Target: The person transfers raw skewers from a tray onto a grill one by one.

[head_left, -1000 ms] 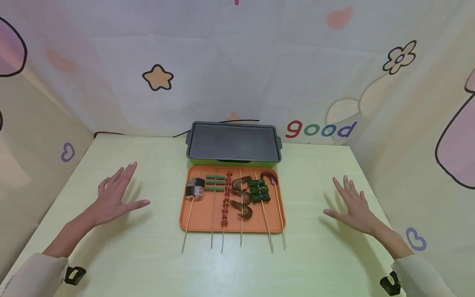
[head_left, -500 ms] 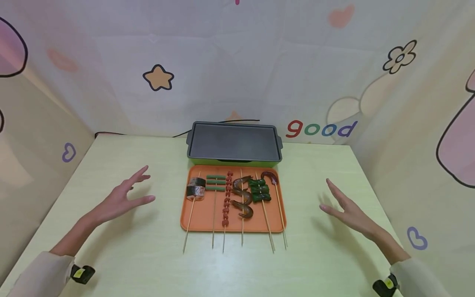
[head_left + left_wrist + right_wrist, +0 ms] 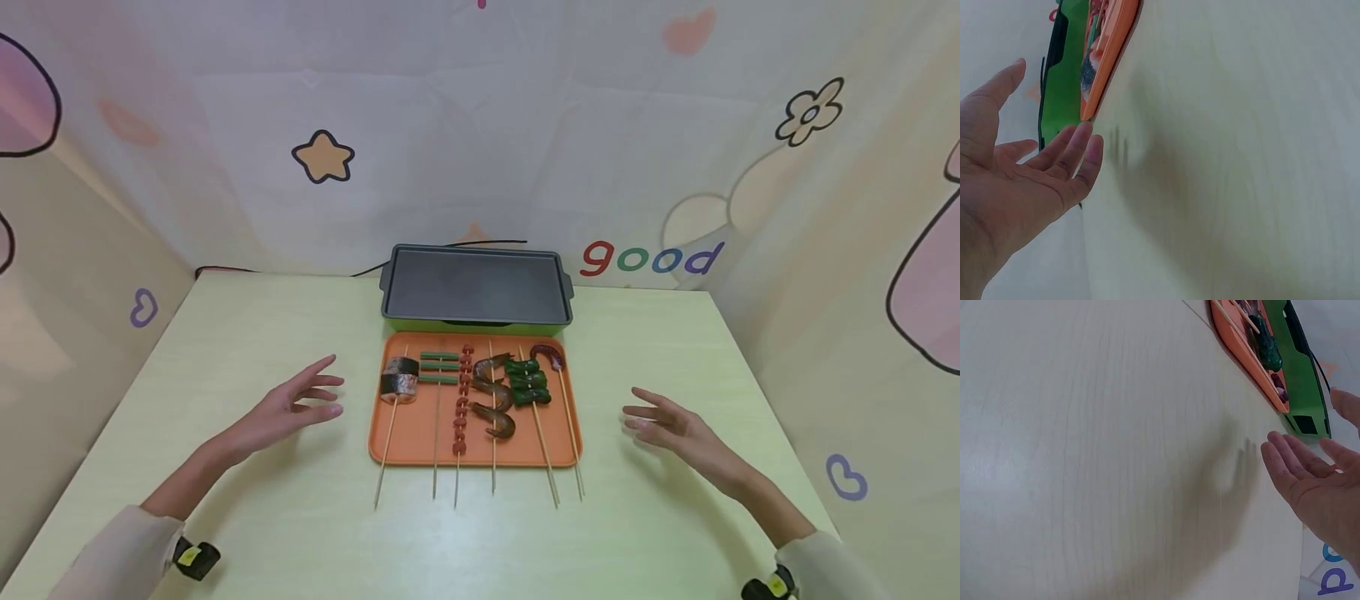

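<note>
In the head view my left hand [image 3: 288, 408] hovers over the table left of an orange tray [image 3: 412, 442], fingers loosely extended. My right hand [image 3: 686, 437] is above the table on the tray's right, its fingers relaxed; neither holds anything. Several food skewers lie on the tray, sticks toward me: black-and-white rolls [image 3: 399, 387], green stalks [image 3: 438, 379], small red meat pieces [image 3: 460, 423], shrimp [image 3: 501, 423], dark green leafy bundles [image 3: 529, 382] and a dark red tentacle [image 3: 551, 357]. Both wrist views show the palm and spread fingers apart from the tray.
Directly behind the tray stands a rectangular electric griddle [image 3: 476, 283] with a dark plate and green base. A black cord [image 3: 367, 271] runs behind it. Printed cloth [image 3: 480, 125] surrounds the pale table [image 3: 480, 550] at the back and sides.
Both hands have moved inward toward the tray, and their widely spread fingers have relaxed and drawn closer together. The skewers, tray and griddle have stayed in place.
</note>
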Demonstrator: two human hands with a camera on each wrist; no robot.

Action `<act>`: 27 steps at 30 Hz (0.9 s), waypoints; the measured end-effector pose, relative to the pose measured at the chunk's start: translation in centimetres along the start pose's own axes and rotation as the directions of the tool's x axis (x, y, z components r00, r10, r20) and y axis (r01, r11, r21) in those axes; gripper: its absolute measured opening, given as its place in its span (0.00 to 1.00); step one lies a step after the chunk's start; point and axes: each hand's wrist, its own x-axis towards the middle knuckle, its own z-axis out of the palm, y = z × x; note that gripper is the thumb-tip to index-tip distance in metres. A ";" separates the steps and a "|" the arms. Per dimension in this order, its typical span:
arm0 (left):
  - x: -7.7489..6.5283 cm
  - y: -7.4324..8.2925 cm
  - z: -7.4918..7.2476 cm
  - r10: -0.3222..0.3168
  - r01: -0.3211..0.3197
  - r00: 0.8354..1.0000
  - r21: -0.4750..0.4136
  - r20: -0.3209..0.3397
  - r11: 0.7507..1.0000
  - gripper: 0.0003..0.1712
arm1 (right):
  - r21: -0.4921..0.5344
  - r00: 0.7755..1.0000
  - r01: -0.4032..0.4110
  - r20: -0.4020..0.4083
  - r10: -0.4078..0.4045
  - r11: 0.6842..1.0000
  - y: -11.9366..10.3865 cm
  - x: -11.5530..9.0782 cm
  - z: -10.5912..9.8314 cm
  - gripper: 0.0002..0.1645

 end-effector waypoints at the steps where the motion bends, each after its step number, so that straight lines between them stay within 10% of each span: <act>1: 0.0 0.0 0.2 0.001 -0.001 1.000 -0.016 0.008 1.000 0.47 | 0.024 1.000 -0.005 0.011 0.005 1.000 0.1 0.1 0.1 0.40; 27: 1.6 -0.6 3.4 -0.050 0.078 0.992 -0.241 0.118 0.967 0.43 | 0.411 0.945 -0.152 0.326 0.011 0.899 0.9 -0.4 4.0 0.29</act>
